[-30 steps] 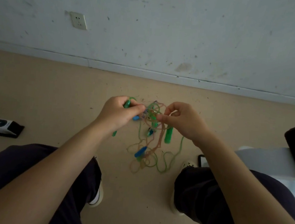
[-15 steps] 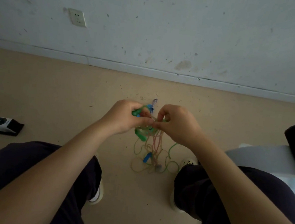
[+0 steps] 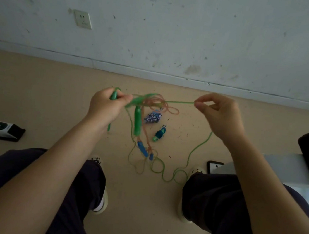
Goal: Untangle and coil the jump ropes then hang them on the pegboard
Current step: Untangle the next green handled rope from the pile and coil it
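your left hand is gripping a green handle. your right hand is pinching the green rope, fingers curled.

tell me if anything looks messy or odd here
The thin green jump rope and thin orange jump rope are snarled together between the left hand and right hand. Small dark debris specks litter the beige floor.

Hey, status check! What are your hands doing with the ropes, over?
Left hand grips green handle. Right hand pinches green rope. Orange rope tangled between.
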`<state>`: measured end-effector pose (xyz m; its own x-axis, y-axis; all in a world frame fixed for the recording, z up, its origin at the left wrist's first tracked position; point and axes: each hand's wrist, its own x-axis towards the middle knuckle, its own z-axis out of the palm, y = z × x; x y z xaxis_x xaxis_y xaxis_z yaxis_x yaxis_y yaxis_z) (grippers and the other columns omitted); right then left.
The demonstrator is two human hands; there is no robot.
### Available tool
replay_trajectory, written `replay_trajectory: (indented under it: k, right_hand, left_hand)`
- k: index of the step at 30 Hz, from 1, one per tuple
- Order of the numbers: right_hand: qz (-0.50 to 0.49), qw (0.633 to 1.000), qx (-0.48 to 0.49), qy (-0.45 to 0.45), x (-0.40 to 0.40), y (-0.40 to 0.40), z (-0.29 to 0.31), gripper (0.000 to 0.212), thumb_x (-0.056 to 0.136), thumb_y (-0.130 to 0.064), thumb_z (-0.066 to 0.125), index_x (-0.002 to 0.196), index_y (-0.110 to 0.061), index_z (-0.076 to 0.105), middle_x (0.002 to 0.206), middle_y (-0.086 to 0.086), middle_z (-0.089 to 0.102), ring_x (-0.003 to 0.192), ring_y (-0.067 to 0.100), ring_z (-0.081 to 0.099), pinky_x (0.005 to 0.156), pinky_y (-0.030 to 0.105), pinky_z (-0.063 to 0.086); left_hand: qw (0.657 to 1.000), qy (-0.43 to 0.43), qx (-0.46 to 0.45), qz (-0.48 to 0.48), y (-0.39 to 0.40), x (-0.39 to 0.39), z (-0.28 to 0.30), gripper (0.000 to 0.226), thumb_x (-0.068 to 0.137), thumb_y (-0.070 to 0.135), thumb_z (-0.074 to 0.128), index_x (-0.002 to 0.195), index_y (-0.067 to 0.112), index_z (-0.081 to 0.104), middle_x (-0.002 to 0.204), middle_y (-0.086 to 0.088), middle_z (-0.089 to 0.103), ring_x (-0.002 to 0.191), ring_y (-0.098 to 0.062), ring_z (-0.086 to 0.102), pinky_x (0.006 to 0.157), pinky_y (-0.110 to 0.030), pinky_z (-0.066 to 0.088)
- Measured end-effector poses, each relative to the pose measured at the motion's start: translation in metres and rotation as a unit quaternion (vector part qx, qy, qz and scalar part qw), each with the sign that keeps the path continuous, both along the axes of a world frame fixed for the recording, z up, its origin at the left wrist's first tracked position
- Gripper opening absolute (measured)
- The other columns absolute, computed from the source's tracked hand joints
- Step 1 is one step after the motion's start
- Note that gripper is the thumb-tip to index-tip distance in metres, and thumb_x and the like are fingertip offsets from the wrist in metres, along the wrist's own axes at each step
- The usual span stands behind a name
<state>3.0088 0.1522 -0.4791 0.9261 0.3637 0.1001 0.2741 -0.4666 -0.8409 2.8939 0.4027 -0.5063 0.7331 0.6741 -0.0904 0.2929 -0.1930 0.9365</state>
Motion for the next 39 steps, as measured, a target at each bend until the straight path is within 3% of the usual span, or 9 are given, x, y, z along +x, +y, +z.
replay_trajectory:
  k: [4, 8, 11, 16, 21, 26, 31, 35, 39]
  right_hand:
    - [0.012, 0.999, -0.024, 0.042, 0.000, 0.001, -0.003, 0.008, 0.094, -0.020, 0.062, 0.087, -0.022, 0.066, 0.052, -0.011, 0.054, 0.043, 0.003, 0.046, 0.046, 0.015, 0.041]
    - [0.077, 0.973, 0.053, 0.210, -0.013, 0.014, -0.004, 0.011, 0.091, 0.003, 0.053, 0.092, -0.008, 0.055, 0.080, 0.012, 0.069, 0.064, 0.022, 0.062, 0.068, 0.035, 0.056]
    - [0.132, 0.957, 0.034, 0.255, -0.022, 0.022, -0.010, 0.014, 0.089, -0.003, 0.060, 0.101, -0.008, 0.053, 0.085, 0.015, 0.071, 0.058, 0.015, 0.058, 0.058, 0.029, 0.051]
    - [0.157, 0.972, -0.092, 0.146, -0.023, 0.025, -0.020, 0.028, 0.078, -0.037, 0.080, 0.086, -0.018, 0.061, 0.044, -0.011, 0.052, 0.037, 0.001, 0.037, 0.045, 0.019, 0.031]
    - [0.058, 0.992, -0.077, 0.083, -0.008, 0.015, -0.014, 0.017, 0.081, -0.042, 0.075, 0.078, -0.026, 0.068, 0.060, 0.004, 0.064, 0.052, 0.014, 0.045, 0.052, 0.025, 0.037]
    - [0.026, 0.995, -0.096, 0.012, -0.010, 0.018, -0.020, 0.010, 0.089, -0.030, 0.070, 0.081, -0.023, 0.071, 0.052, -0.008, 0.052, 0.037, 0.003, 0.037, 0.039, 0.014, 0.029]
    - [0.127, 0.982, -0.108, -0.084, -0.028, 0.029, -0.022, 0.004, 0.092, -0.016, 0.066, 0.092, -0.015, 0.070, 0.063, -0.006, 0.061, 0.058, 0.013, 0.060, 0.054, 0.025, 0.047]
    - [0.199, 0.969, -0.079, -0.121, -0.036, 0.037, -0.020, 0.009, 0.088, -0.008, 0.068, 0.093, -0.013, 0.074, 0.079, -0.010, 0.064, 0.072, 0.008, 0.059, 0.066, 0.018, 0.046]
    - [0.153, 0.983, -0.036, -0.092, -0.031, 0.035, -0.019, 0.008, 0.084, -0.009, 0.074, 0.089, -0.014, 0.077, 0.077, -0.003, 0.056, 0.067, 0.003, 0.047, 0.064, 0.011, 0.037]
  left_hand:
    - [0.990, -0.048, -0.113, -0.065, -0.004, -0.001, 0.004, 0.012, 0.096, 0.019, 0.065, 0.091, 0.008, 0.064, 0.089, -0.005, 0.075, 0.043, -0.008, 0.037, 0.048, -0.025, 0.039]
    - [0.980, -0.026, -0.106, -0.166, -0.016, -0.001, 0.000, 0.011, 0.097, 0.021, 0.063, 0.095, 0.011, 0.067, 0.101, -0.001, 0.077, 0.042, -0.004, 0.039, 0.048, -0.026, 0.042]
    - [0.977, -0.021, -0.117, -0.178, -0.021, 0.002, -0.006, 0.012, 0.096, 0.024, 0.064, 0.096, 0.012, 0.069, 0.101, -0.003, 0.077, 0.042, -0.004, 0.040, 0.045, -0.023, 0.042]
    - [0.975, -0.053, -0.147, -0.160, -0.021, 0.002, -0.010, 0.017, 0.095, 0.021, 0.066, 0.079, 0.023, 0.072, 0.084, -0.001, 0.075, 0.040, -0.006, 0.039, 0.042, -0.022, 0.039]
    - [0.973, -0.053, -0.199, -0.108, -0.015, 0.001, -0.012, 0.012, 0.094, 0.021, 0.067, 0.084, 0.020, 0.073, 0.069, 0.003, 0.066, 0.040, -0.006, 0.039, 0.041, -0.022, 0.036]
    - [0.987, 0.033, -0.025, -0.153, -0.025, -0.002, -0.013, 0.021, 0.088, 0.042, 0.072, 0.083, 0.021, 0.074, 0.064, 0.010, 0.070, 0.041, 0.000, 0.045, 0.044, -0.019, 0.041]
    - [0.974, 0.032, 0.112, -0.194, -0.025, 0.001, -0.007, 0.035, 0.077, 0.056, 0.076, 0.108, 0.040, 0.069, 0.110, 0.031, 0.059, 0.099, 0.007, 0.055, 0.077, -0.021, 0.047]
    - [0.949, 0.041, 0.041, -0.311, -0.034, 0.001, -0.012, 0.018, 0.078, 0.038, 0.082, 0.092, 0.041, 0.071, 0.076, 0.034, 0.067, 0.066, 0.015, 0.060, 0.054, -0.007, 0.041]
    - [0.967, 0.029, 0.026, -0.253, -0.032, 0.004, -0.013, 0.009, 0.078, 0.031, 0.084, 0.081, 0.026, 0.076, 0.070, 0.020, 0.072, 0.062, 0.009, 0.063, 0.056, -0.002, 0.040]
